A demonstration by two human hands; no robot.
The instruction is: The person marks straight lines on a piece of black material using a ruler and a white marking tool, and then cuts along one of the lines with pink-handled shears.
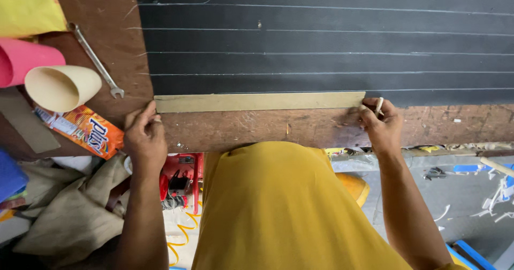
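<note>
Tan, our strip-shaped straightedge (259, 102) lies along the near edge of the black sheet (332, 40) on the tabletop (101, 13). Our left hand (144, 136) presses its left end, fingers bent on it. Five white lines are drawn; our right hand (381, 125) pinches a white marking stick (379, 106) at the sixth.

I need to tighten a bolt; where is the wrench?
In the head view the wrench lies at upper left on the wooden table, between the cream roll and the black sheet's left edge.
</note>
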